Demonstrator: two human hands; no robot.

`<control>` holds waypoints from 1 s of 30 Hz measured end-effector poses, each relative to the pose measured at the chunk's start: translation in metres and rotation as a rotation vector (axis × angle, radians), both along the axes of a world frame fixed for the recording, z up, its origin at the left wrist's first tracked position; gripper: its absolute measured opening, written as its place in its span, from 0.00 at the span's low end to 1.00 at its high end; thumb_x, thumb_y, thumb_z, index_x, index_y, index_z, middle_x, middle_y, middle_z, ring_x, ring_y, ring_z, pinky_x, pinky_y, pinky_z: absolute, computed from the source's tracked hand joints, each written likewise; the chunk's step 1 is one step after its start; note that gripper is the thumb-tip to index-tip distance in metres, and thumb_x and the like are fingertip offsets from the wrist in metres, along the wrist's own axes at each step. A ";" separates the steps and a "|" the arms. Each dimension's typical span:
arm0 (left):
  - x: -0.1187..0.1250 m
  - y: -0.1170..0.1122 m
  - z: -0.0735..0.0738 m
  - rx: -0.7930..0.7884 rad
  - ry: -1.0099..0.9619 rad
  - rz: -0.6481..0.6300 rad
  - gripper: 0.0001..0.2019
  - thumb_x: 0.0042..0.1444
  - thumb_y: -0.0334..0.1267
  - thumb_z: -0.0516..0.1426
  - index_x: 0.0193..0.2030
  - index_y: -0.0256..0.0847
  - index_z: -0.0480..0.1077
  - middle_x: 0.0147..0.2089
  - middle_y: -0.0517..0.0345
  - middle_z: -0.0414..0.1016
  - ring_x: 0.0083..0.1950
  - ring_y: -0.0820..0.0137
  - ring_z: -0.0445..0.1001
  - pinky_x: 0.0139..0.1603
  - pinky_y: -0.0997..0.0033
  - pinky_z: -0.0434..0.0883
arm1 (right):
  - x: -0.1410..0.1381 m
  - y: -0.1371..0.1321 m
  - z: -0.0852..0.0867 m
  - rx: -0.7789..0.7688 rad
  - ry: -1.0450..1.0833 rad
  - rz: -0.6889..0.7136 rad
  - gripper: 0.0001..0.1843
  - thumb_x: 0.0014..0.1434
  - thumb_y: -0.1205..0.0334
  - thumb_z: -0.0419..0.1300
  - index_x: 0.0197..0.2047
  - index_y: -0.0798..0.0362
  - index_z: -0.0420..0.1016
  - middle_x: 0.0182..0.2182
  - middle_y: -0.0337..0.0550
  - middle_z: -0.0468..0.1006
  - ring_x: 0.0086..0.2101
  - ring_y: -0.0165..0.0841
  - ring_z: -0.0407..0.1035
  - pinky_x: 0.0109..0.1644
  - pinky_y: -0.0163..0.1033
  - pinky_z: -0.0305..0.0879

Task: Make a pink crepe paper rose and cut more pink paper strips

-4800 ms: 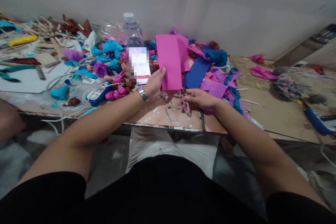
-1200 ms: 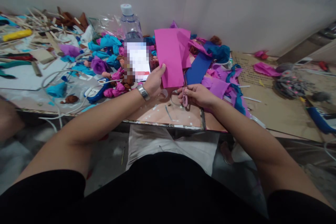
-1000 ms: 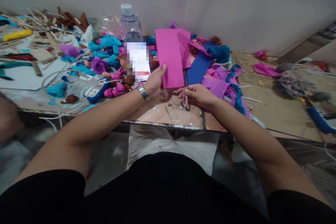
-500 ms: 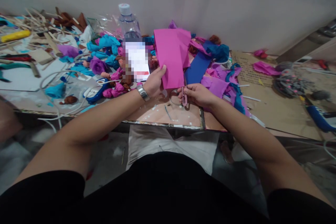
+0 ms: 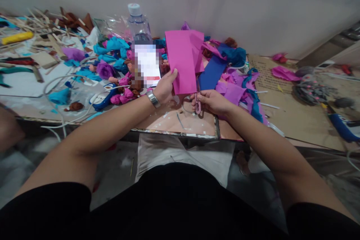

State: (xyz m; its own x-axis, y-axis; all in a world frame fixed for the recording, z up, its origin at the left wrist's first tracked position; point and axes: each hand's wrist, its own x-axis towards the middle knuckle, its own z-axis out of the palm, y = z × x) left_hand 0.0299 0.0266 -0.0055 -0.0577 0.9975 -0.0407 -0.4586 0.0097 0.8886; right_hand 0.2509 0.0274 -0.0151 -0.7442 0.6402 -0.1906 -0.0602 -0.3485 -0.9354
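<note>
A folded sheet of bright pink paper [image 5: 182,60] is pinched by its lower left edge in my left hand [image 5: 165,88], thumb on top. My right hand [image 5: 212,101] is closed around the handles of pink-handled scissors [image 5: 198,105], just below the sheet's lower right corner. The blades are mostly hidden by the paper, so how far apart they are I cannot tell. Beyond my right hand lies a strip of dark blue paper [image 5: 211,73]. Close to my left hand stands a phone [image 5: 150,65] with a lit, blurred screen.
A clear bottle with a white cap [image 5: 139,26] rises behind the phone. Crumpled coloured paper [image 5: 112,48] and a white cable [image 5: 63,78] cover the left side. Purple paper scraps [image 5: 230,90] and brown cardboard [image 5: 292,120] lie right. Another person's arm [image 5: 9,125] shows at far left.
Both hands stay nearly in place. The pink sheet has shifted very slightly, and the scissors remain at its lower right corner.
</note>
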 end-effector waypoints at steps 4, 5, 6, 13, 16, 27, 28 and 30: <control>0.000 -0.001 0.002 -0.015 0.023 -0.003 0.19 0.68 0.52 0.56 0.53 0.38 0.73 0.53 0.47 0.83 0.51 0.64 0.83 0.57 0.60 0.82 | 0.000 0.000 0.000 0.001 0.004 0.006 0.22 0.62 0.52 0.73 0.49 0.61 0.77 0.37 0.48 0.83 0.32 0.34 0.80 0.31 0.36 0.80; 0.000 -0.001 0.002 -0.012 0.021 -0.005 0.19 0.68 0.52 0.57 0.53 0.38 0.73 0.53 0.47 0.83 0.51 0.64 0.83 0.57 0.59 0.82 | 0.000 0.000 0.000 -0.001 0.002 0.004 0.22 0.62 0.52 0.73 0.49 0.61 0.77 0.37 0.48 0.83 0.32 0.34 0.80 0.31 0.36 0.80; 0.000 -0.001 0.002 -0.009 0.018 -0.009 0.19 0.67 0.53 0.57 0.53 0.38 0.73 0.54 0.47 0.82 0.51 0.63 0.83 0.58 0.58 0.82 | 0.000 0.000 -0.001 -0.004 0.002 0.002 0.21 0.62 0.53 0.73 0.49 0.61 0.77 0.36 0.48 0.83 0.32 0.34 0.80 0.31 0.36 0.80; 0.000 -0.001 0.001 -0.010 0.006 -0.011 0.18 0.68 0.52 0.57 0.52 0.38 0.73 0.53 0.46 0.82 0.49 0.64 0.83 0.57 0.58 0.82 | 0.000 -0.002 0.001 -0.024 -0.002 -0.011 0.19 0.64 0.56 0.71 0.48 0.61 0.75 0.35 0.47 0.82 0.33 0.34 0.81 0.31 0.36 0.80; 0.000 -0.001 0.000 -0.005 0.008 -0.024 0.21 0.66 0.54 0.59 0.53 0.38 0.72 0.54 0.46 0.82 0.52 0.64 0.83 0.60 0.58 0.81 | -0.001 -0.003 0.002 -0.028 -0.006 -0.021 0.19 0.62 0.55 0.73 0.47 0.61 0.75 0.34 0.46 0.82 0.32 0.34 0.80 0.31 0.36 0.80; 0.000 -0.002 -0.001 0.016 0.017 -0.048 0.21 0.67 0.55 0.57 0.54 0.38 0.72 0.52 0.44 0.83 0.60 0.56 0.82 0.66 0.49 0.79 | -0.001 0.001 0.000 0.012 -0.012 -0.006 0.18 0.67 0.55 0.68 0.50 0.61 0.75 0.35 0.48 0.82 0.31 0.33 0.79 0.30 0.37 0.79; 0.000 -0.002 0.000 0.016 0.017 -0.055 0.21 0.67 0.54 0.56 0.53 0.38 0.72 0.52 0.43 0.83 0.60 0.55 0.82 0.67 0.47 0.79 | -0.001 0.002 0.000 0.015 -0.004 -0.005 0.18 0.67 0.55 0.68 0.51 0.62 0.75 0.35 0.47 0.82 0.30 0.33 0.79 0.30 0.37 0.79; 0.000 -0.003 0.000 0.009 0.014 -0.065 0.19 0.68 0.53 0.55 0.53 0.38 0.72 0.53 0.43 0.82 0.60 0.54 0.82 0.67 0.44 0.79 | -0.001 0.002 -0.001 0.022 0.017 -0.008 0.19 0.67 0.53 0.69 0.49 0.62 0.76 0.35 0.47 0.81 0.31 0.32 0.79 0.31 0.36 0.79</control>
State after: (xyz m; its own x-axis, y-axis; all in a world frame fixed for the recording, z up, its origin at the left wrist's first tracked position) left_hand 0.0302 0.0237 -0.0054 0.0070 0.9995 -0.0316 -0.4450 0.0314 0.8950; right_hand 0.2500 0.0296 -0.0162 -0.7419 0.6502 -0.1637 -0.0786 -0.3269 -0.9418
